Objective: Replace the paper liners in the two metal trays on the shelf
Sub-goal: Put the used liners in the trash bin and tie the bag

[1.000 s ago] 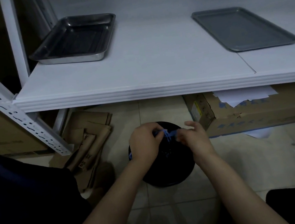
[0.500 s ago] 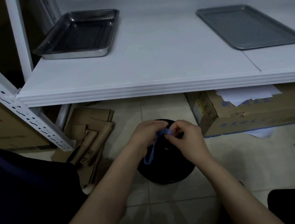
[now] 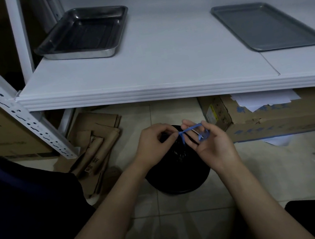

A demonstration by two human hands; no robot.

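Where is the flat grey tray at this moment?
Head view: the flat grey tray lies at the right of the white shelf, apart from the deep metal tray at the left.

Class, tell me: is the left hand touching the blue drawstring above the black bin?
Touching. The head view shows the left hand pinching the blue drawstring between thumb and fingertip, above the black bin.

Both hands are down over a black bin bag (image 3: 181, 178) on the tiled floor (image 3: 281, 174), with a blue drawstring (image 3: 191, 128) stretched between them. The left hand (image 3: 155, 142) pinches it at the fingertips, and the right hand (image 3: 213, 146) has it looped round its fingers. Up on the white shelf (image 3: 165, 69), a deep steel tray (image 3: 84, 34) sits far left and a flat grey tray (image 3: 266, 25) sits well apart on the right. Under the shelf there's a cardboard box (image 3: 274, 121) with white paper sheets (image 3: 261, 100) on it.
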